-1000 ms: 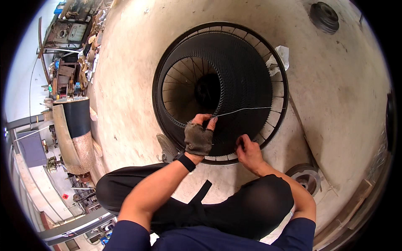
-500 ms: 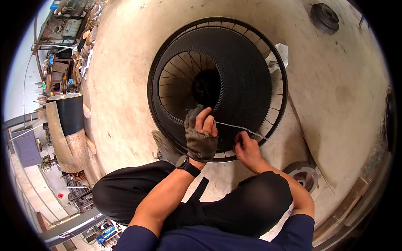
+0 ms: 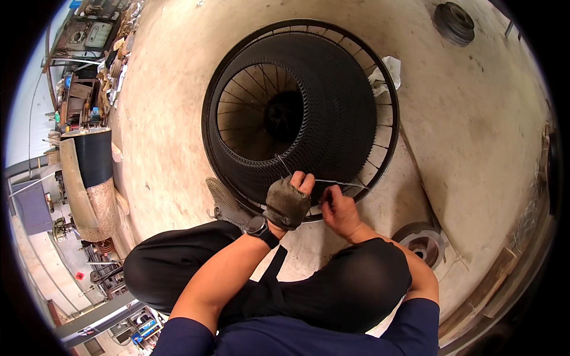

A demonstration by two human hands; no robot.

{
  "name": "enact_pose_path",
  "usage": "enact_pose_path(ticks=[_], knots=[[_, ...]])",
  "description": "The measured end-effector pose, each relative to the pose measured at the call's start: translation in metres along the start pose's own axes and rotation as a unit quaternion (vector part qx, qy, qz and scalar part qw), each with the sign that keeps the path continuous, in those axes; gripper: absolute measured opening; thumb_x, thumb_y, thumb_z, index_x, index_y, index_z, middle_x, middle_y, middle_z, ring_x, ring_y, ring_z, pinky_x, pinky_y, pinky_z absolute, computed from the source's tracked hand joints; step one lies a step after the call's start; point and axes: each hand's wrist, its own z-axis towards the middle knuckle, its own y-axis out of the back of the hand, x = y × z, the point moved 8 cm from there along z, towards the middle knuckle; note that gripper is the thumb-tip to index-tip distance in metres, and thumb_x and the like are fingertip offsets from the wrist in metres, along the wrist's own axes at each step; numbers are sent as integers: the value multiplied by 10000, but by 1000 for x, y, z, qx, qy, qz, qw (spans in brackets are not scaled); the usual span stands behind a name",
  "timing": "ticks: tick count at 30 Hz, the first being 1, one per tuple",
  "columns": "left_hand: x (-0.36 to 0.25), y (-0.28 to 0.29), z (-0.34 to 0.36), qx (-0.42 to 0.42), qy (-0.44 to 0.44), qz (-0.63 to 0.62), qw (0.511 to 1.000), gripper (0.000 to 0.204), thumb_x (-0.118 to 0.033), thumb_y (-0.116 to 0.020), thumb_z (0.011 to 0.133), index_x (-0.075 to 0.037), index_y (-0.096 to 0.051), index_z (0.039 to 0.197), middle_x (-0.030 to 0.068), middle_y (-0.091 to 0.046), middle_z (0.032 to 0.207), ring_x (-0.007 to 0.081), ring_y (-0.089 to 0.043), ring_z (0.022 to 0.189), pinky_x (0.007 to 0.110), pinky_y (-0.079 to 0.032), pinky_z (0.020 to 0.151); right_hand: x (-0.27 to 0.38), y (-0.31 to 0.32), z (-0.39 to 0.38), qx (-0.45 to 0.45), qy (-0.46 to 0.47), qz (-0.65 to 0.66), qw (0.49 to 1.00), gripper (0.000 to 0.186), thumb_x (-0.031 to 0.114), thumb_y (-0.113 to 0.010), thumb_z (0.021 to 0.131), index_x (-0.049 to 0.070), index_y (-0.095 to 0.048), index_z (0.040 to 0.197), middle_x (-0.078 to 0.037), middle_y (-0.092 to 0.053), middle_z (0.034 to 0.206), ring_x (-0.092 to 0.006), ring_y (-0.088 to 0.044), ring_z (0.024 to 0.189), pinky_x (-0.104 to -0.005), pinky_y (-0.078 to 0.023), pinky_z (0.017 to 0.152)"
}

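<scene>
A large coil of black toothed strip [image 3: 341,89] lies on a round spoked reel [image 3: 394,127] on the floor in front of me. My left hand [image 3: 288,200], in a grey fingerless glove, is closed around a thin pale wire [image 3: 341,183] at the coil's near side. One length of the wire stretches right toward the reel's rim; a thinner bit rises from the glove to the coil's inner edge. Bare and curled, my right hand [image 3: 341,215] is just below the wire, its fingertips pinched together against the coil's near right side. What they pinch is hidden.
My shoe [image 3: 225,204] stands against the reel's near left edge. A grey metal pulley [image 3: 420,244] and a long thin rod [image 3: 418,169] lie to the right. White paper or cloth [image 3: 389,72] touches the rim. Far right is a dark stacked wheel [image 3: 454,24]; a black drum [image 3: 95,157] stands left.
My left hand has come down toward me from the coil's inner edge, and a bit of wire now shows above it. The right hand stays near the wire. The whole view has shifted slightly.
</scene>
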Motion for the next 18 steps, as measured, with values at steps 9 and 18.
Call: enact_pose_path(ticks=[9, 18], knots=[[-8, -14, -19, 0, -87, -1, 996, 376, -97, -659, 785, -14, -675, 1152, 130, -640, 1074, 290, -665, 821, 396, -548, 718, 25, -3, -3, 27, 136, -73, 988, 263, -55, -643, 781, 22, -531, 1006, -173, -645, 750, -375, -672, 684, -437, -534, 592], [0, -36, -37, -33, -56, -83, 994, 410, -41, -697, 753, -44, -676, 1162, 117, -610, 1077, 316, -653, 820, 426, -546, 701, 8, -9, 2, 99, -9, -12, 995, 271, 7, -637, 840, 33, -500, 1073, -199, -665, 812, -405, -671, 728, -464, -524, 609]])
